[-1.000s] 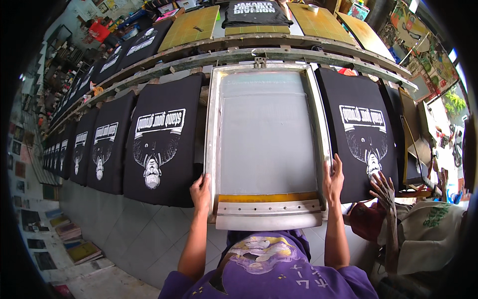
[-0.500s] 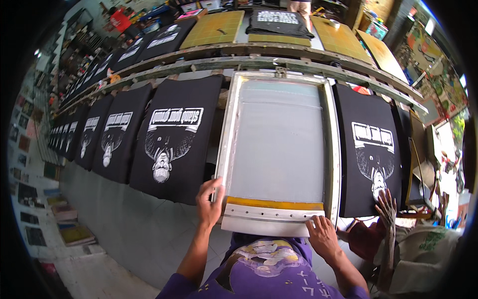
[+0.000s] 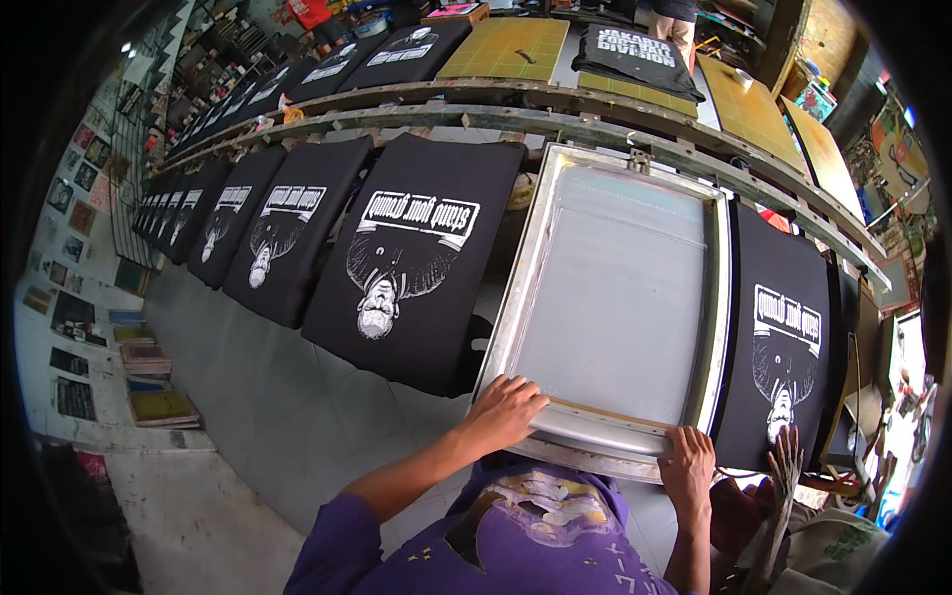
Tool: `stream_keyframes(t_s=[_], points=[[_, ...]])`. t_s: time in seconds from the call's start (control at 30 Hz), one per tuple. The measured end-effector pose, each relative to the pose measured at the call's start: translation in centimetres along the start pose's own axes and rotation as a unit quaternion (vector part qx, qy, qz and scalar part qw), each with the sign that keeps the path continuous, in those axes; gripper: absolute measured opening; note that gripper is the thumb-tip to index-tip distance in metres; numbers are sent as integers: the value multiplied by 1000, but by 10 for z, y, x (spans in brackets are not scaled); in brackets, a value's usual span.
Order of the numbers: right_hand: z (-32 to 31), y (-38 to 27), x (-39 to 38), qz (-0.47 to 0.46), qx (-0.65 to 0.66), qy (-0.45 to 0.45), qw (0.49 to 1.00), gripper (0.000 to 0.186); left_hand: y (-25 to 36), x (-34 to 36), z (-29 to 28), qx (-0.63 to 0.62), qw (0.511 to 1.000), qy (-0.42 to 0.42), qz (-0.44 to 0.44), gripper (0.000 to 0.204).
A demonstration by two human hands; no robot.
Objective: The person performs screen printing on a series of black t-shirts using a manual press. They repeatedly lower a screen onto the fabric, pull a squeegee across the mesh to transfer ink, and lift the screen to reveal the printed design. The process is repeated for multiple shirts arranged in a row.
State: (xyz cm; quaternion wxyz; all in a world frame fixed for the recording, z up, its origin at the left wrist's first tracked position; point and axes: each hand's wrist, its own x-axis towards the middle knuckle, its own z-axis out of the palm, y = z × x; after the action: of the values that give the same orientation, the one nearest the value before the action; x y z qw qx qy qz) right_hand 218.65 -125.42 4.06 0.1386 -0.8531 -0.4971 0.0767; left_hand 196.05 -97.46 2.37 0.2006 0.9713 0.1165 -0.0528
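Am gripping screen frame (image 3: 617, 297) near edge: left hand (image 3: 504, 409) clenched on near-left corner, right hand (image 3: 686, 464) on near-right; long axis running away.

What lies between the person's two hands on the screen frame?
In the head view, only the frame's near edge, with a yellow strip along it, runs between the left hand and the right hand.

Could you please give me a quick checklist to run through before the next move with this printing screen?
1. Left hand on the near rail of the aluminium-framed grey-mesh printing screen: ok.
2. Right hand on the same rail: ok.
3. Black printed T-shirt left of the screen lies flat on its board: ok.
4. Garment under the mesh: cannot tell.
5. Far edge seated against the long metal rail: cannot tell.
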Motion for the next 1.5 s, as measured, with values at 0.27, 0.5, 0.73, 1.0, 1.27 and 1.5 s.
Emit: stream_keyframes(t_s=[0.27, 0.5, 0.73, 1.0, 1.27, 1.5], points=[[12, 7, -10, 18, -15, 45, 999, 35, -2, 1, 19, -41, 996, 83, 13, 25], [20, 8, -8, 22, 2, 81, 996, 31, 1, 2, 16, -54, 995, 79, -9, 24], [19, 17, -8, -4, 6, 98, 995, 26, -3, 6, 18, -42, 994, 97, -24, 35], [29, 10, -16, -15, 3, 136, 991, 28, 5, -6, 23, -22, 993, 103, -49, 40], [31, 17, -20, -14, 13, 128, 992, 28, 5, -5, 21, -51, 992, 110, -40, 41], [-14, 31, 45, -13, -16, 129, 991, 31, -11, 48, -41, 17, 994, 109, -1, 49]])
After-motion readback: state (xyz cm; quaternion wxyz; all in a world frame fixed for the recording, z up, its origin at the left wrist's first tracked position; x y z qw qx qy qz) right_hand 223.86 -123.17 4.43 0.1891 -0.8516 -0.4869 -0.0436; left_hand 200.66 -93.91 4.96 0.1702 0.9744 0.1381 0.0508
